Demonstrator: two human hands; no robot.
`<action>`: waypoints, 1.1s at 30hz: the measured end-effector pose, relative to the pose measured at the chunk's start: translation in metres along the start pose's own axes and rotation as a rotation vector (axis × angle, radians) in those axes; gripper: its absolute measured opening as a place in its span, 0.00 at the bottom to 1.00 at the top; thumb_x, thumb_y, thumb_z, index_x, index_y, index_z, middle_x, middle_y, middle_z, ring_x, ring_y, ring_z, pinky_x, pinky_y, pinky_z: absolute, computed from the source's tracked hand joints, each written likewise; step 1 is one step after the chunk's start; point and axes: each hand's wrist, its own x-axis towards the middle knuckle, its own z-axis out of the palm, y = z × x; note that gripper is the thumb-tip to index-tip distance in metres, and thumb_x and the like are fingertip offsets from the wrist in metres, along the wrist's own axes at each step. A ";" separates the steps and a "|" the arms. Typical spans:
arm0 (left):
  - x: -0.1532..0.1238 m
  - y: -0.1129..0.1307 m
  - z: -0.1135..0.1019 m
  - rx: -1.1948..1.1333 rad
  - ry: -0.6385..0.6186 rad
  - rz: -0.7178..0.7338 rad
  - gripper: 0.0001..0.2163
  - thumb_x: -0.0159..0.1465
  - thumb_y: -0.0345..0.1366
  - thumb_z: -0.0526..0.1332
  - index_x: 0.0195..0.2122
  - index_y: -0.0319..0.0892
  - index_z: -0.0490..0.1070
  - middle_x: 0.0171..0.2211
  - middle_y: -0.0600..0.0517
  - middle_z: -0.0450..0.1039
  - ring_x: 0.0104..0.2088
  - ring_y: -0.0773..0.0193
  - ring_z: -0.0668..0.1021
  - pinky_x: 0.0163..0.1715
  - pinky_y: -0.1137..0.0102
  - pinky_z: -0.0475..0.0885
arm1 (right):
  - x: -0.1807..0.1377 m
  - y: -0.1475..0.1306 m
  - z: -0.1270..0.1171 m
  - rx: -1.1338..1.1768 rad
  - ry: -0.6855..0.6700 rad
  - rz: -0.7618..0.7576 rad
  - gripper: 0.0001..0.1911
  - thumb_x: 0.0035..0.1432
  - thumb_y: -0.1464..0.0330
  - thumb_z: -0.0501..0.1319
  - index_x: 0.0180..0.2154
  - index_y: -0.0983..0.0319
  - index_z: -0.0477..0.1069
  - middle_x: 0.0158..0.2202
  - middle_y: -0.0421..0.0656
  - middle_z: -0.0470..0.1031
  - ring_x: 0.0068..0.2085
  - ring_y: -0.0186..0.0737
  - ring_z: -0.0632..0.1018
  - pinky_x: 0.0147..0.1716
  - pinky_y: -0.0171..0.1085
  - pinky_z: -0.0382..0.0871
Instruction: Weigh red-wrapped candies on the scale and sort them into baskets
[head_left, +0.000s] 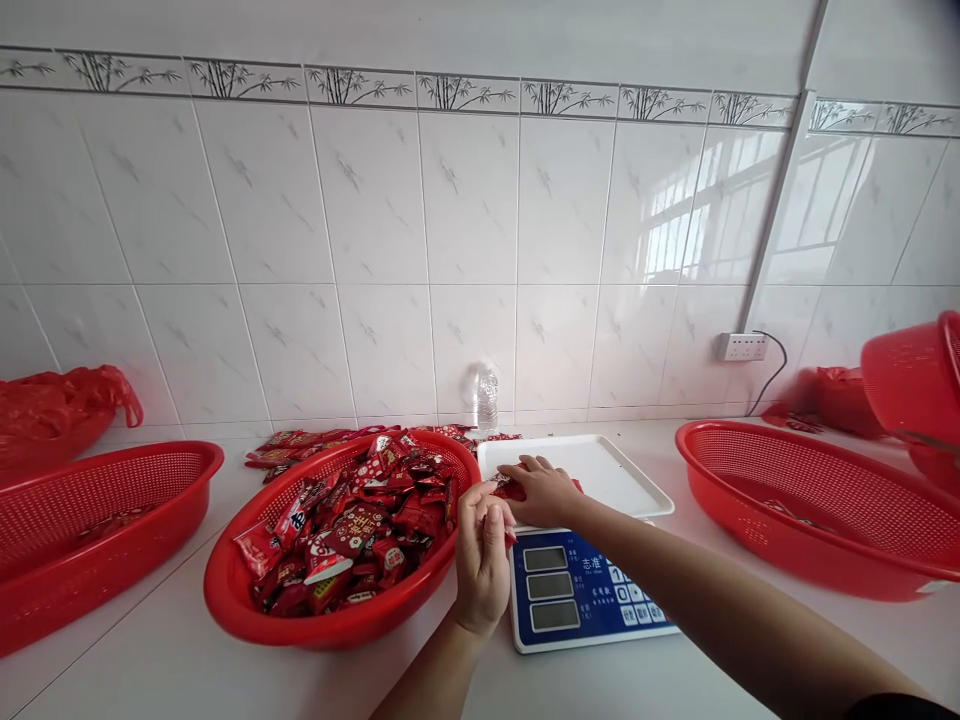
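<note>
My left hand (484, 555) is closed, fingers curled upward, between the basket and the scale. A bit of red wrapper shows at its edge, so it holds a small red packet, mostly hidden. Bent over several red snack packets (510, 487) at the near edge of the white scale tray (622, 475), my right hand (546, 492) grips them from above. Below the tray is the scale's blue panel (555, 640) with three grey displays and keys, partly covered by my right forearm. A red oval basket (330, 632) full of red-wrapped snack packets (360, 530) stands left of my hands.
More red packets (300, 440) lie behind the full basket. A clear plastic bottle (487, 400) stands against the tiled wall. Red baskets flank the work area, one left (112, 560) and one right (795, 540). A power socket (742, 347) with a black cable is on the wall.
</note>
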 end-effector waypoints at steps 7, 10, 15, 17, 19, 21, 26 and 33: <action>0.001 0.002 0.002 0.025 0.000 0.018 0.13 0.70 0.45 0.49 0.48 0.43 0.61 0.28 0.55 0.66 0.26 0.68 0.68 0.30 0.72 0.68 | 0.002 -0.003 -0.003 -0.060 0.029 0.018 0.26 0.60 0.46 0.51 0.54 0.50 0.67 0.50 0.48 0.69 0.51 0.55 0.68 0.44 0.49 0.62; 0.002 0.002 0.003 0.022 0.007 0.004 0.13 0.70 0.45 0.48 0.48 0.43 0.61 0.27 0.55 0.66 0.26 0.68 0.68 0.29 0.72 0.68 | 0.002 -0.003 -0.004 -0.074 0.043 0.021 0.26 0.60 0.46 0.51 0.51 0.53 0.69 0.47 0.49 0.70 0.47 0.53 0.71 0.40 0.44 0.63; 0.002 0.003 0.003 0.020 0.004 0.002 0.12 0.70 0.44 0.49 0.48 0.43 0.61 0.26 0.56 0.65 0.26 0.68 0.68 0.30 0.72 0.68 | 0.003 0.001 -0.006 -0.067 0.056 0.017 0.20 0.60 0.52 0.55 0.48 0.54 0.70 0.43 0.46 0.72 0.39 0.45 0.75 0.34 0.37 0.62; 0.003 0.003 0.003 0.022 0.002 -0.001 0.12 0.70 0.44 0.49 0.48 0.43 0.61 0.26 0.56 0.65 0.25 0.68 0.68 0.30 0.72 0.68 | 0.005 0.003 -0.007 -0.057 0.074 0.019 0.17 0.59 0.56 0.58 0.48 0.54 0.70 0.42 0.46 0.73 0.39 0.44 0.76 0.33 0.36 0.62; 0.003 0.002 0.003 0.024 0.003 -0.005 0.12 0.70 0.45 0.49 0.48 0.43 0.61 0.26 0.56 0.65 0.25 0.68 0.68 0.29 0.72 0.68 | 0.007 0.006 -0.009 -0.039 0.097 0.028 0.16 0.58 0.58 0.59 0.47 0.55 0.70 0.42 0.45 0.74 0.39 0.43 0.76 0.33 0.36 0.62; 0.003 0.002 0.002 0.025 0.006 -0.007 0.13 0.70 0.45 0.49 0.48 0.43 0.61 0.26 0.56 0.65 0.25 0.68 0.68 0.29 0.72 0.67 | 0.010 0.009 -0.012 -0.013 0.123 0.047 0.15 0.59 0.59 0.58 0.46 0.57 0.71 0.41 0.45 0.74 0.38 0.41 0.76 0.33 0.35 0.62; 0.002 0.002 0.002 0.023 0.016 -0.035 0.13 0.70 0.46 0.49 0.47 0.43 0.61 0.26 0.56 0.66 0.25 0.68 0.69 0.29 0.72 0.67 | 0.019 0.014 -0.023 0.081 0.170 0.090 0.13 0.61 0.60 0.55 0.46 0.57 0.70 0.38 0.41 0.76 0.33 0.37 0.76 0.28 0.33 0.62; 0.002 0.000 0.002 0.032 0.004 -0.050 0.14 0.70 0.47 0.49 0.48 0.43 0.62 0.26 0.56 0.66 0.25 0.68 0.69 0.29 0.72 0.67 | 0.025 -0.004 -0.016 0.133 0.145 0.042 0.14 0.59 0.58 0.57 0.45 0.53 0.69 0.37 0.38 0.78 0.36 0.38 0.77 0.28 0.31 0.62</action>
